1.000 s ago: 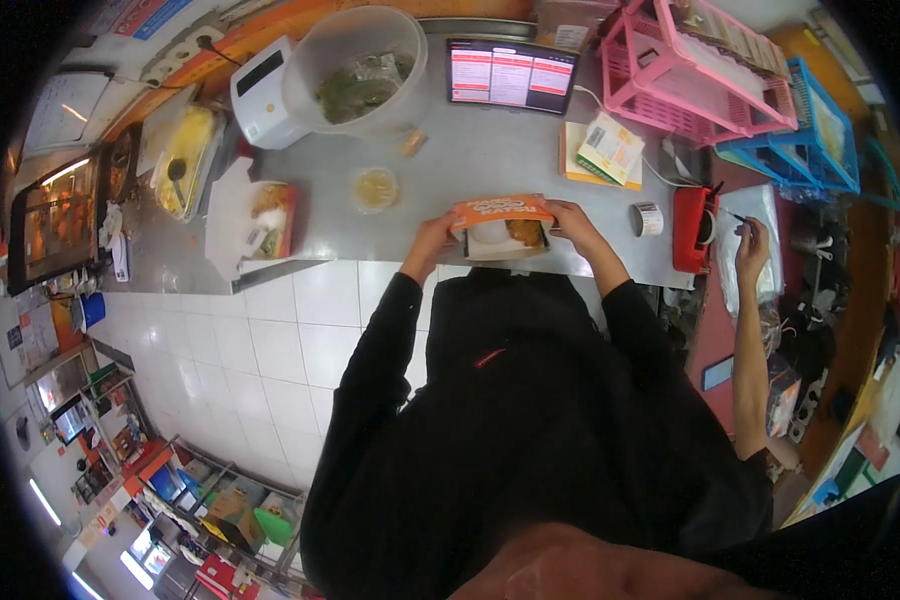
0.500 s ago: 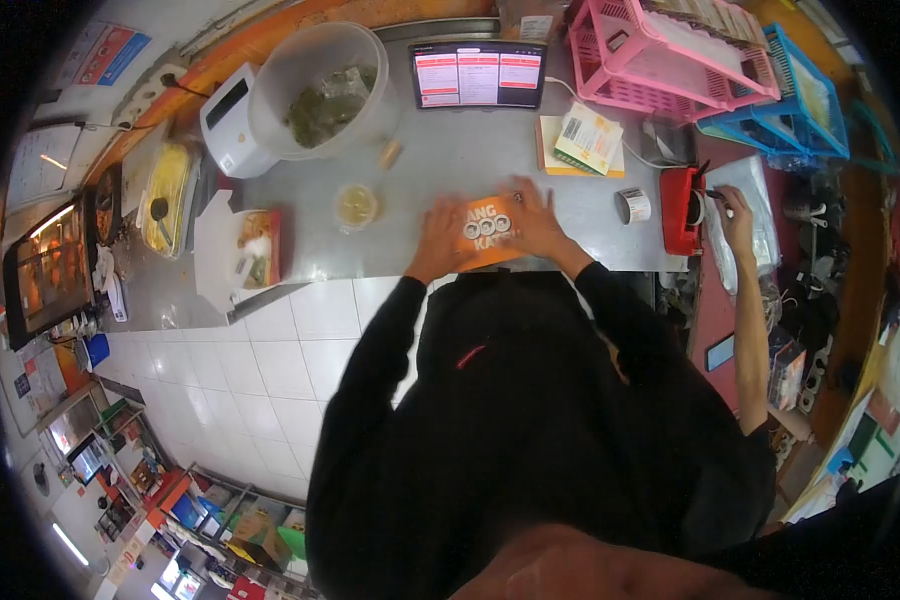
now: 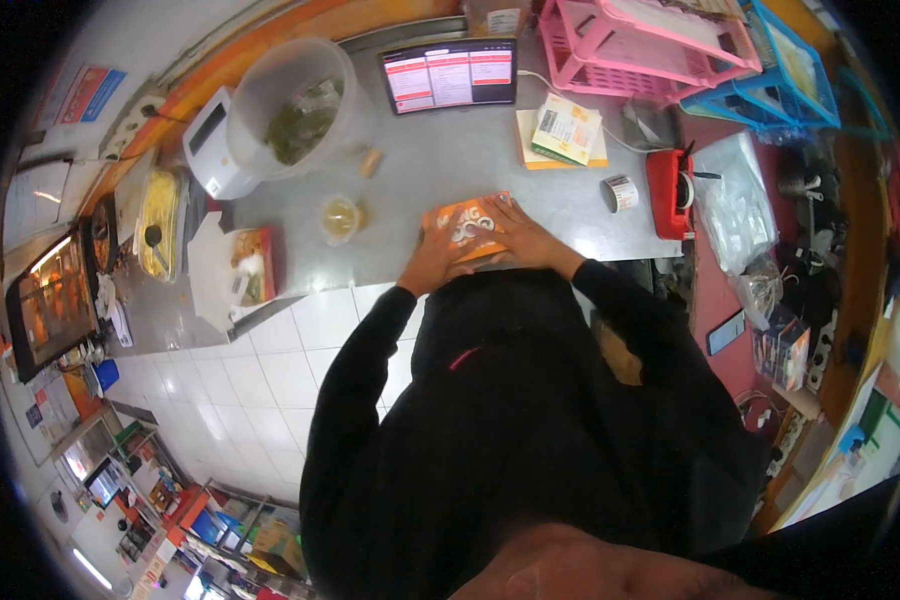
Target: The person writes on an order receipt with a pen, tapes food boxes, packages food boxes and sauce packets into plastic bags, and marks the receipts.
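An orange cardboard food box point(image 3: 452, 213) with white lettering lies closed at the front edge of the metal counter. My left hand point(image 3: 433, 258) touches its left and near side, fingers stretched out. Across the right part of the lid, my right hand point(image 3: 525, 238) lies flat with fingers spread, covering some of the print. To the left on the counter is a small clear cup of yellowish stuff point(image 3: 341, 217). Farther left stands an open white-flapped box point(image 3: 254, 265) with food inside.
Behind are a large clear tub point(image 3: 345, 125), a white device point(image 3: 210, 145) and a tablet point(image 3: 450, 75). On the right are cartons point(image 3: 567, 130), a label roll point(image 3: 620, 193), a red tape dispenser point(image 3: 667, 195), plastic bags point(image 3: 735, 200), a phone point(image 3: 725, 332) and a pink rack point(image 3: 635, 50).
My right hand has come from the box's right edge onto its lid. The lettering is more covered. Another person's arm at the right has gone from view. The camera view has shifted slightly.
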Available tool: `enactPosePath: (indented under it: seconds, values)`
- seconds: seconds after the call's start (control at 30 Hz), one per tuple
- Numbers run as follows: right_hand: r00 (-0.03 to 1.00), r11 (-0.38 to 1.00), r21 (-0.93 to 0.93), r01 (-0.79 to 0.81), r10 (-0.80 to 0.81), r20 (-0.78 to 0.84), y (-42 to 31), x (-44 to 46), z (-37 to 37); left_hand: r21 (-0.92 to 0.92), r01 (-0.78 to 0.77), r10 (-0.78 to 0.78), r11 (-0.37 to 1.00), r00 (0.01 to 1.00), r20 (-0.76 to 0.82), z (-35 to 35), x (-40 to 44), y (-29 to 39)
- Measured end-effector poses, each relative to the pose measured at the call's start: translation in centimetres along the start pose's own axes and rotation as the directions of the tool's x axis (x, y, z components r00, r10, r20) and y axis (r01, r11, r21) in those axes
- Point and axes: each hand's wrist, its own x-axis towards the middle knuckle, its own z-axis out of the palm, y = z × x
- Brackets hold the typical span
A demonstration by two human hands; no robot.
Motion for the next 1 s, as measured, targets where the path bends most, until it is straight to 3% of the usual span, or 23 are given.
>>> enactPosePath:
  seconds: [0.1,0.2,0.3,0.33,0.37,0.4,0.43,0.5,0.53,0.6,0.7,0.8,0.9,0.93,0.97,1.0]
  values:
    - [0.979,0.996,0.079,-0.039,0.054,-0.197,0.9,-0.4,3.0,0.034,0.173,-0.168,0.984,0.979,-0.116,0.5,1.0,1.6]
    - [0.961,0.998,-0.037,-0.043,0.031,-0.276,2.0,0.0,3.9,0.034,0.31,-0.302,0.95,0.942,-0.149,2.3,2.9,1.1]
    - [0.901,0.94,0.24,-0.243,0.311,-0.302,2.2,-3.2,-0.3,0.008,0.419,-0.419,0.908,0.907,0.05,-0.3,5.3,2.5]
    - [0.714,0.815,0.399,-0.421,0.569,-0.408,3.8,-4.9,-1.6,0.012,0.412,-0.412,0.911,0.911,0.038,0.1,5.3,2.5]
    - [0.455,0.638,0.568,-0.521,0.77,-0.447,6.0,-7.4,-3.7,0.016,0.408,-0.409,0.913,0.912,0.026,0.4,5.3,2.5]
    - [0.191,0.587,0.62,-0.521,0.788,-0.586,7.4,-10.2,-7.0,0.026,0.407,-0.407,0.913,0.913,0.014,0.6,5.5,2.3]
    - [-0.008,0.61,0.58,-0.54,0.685,-0.729,11.3,-14.6,-8.2,0.044,0.423,-0.425,0.905,0.904,0.056,0.7,5.8,2.2]
    - [-0.166,0.331,0.772,-0.543,0.859,-0.485,13.8,-21.3,-11.8,0.09,0.457,-0.466,0.885,0.873,0.142,0.7,5.9,2.1]
    - [-0.229,0.18,0.875,-0.449,0.924,-0.307,14.1,-23.0,-13.3,0.09,0.453,-0.462,0.887,0.875,0.144,0.6,5.9,1.9]
    - [-0.064,-0.054,0.969,-0.242,0.997,0.039,15.5,-24.9,-14.0,0.088,0.45,-0.458,0.889,0.877,0.143,0.7,6.0,1.7]
    - [-0.04,0.114,0.947,-0.3,0.99,-0.132,14.6,-26.9,-13.7,0.075,0.417,-0.422,0.906,0.904,0.075,0.8,5.6,1.5]
    - [-0.054,-0.008,0.805,-0.594,0.998,-0.03,11.8,-30.1,-12.9,0.066,0.46,-0.464,0.886,0.874,0.143,0.0,6.1,1.9]
    - [-0.15,-0.086,0.702,-0.707,0.988,-0.03,10.0,-29.2,-10.4,0.051,0.448,-0.451,0.892,0.888,0.087,0.4,5.8,1.9]
    - [-0.129,0.005,0.444,-0.896,0.954,-0.27,11.9,-30.3,-8.5,-0.006,0.468,-0.464,0.884,0.878,0.121,0.2,6.1,2.1]
    - [-0.029,0.037,0.127,-0.991,0.878,-0.478,15.0,-32.1,-5.5,-0.061,0.49,-0.477,0.87,0.865,0.155,-0.6,6.5,2.2]
    - [0.133,0.01,-0.196,-0.981,0.772,-0.622,16.6,-32.6,-3.2,-0.105,0.514,-0.49,0.851,0.85,0.192,-1.4,6.3,2.0]
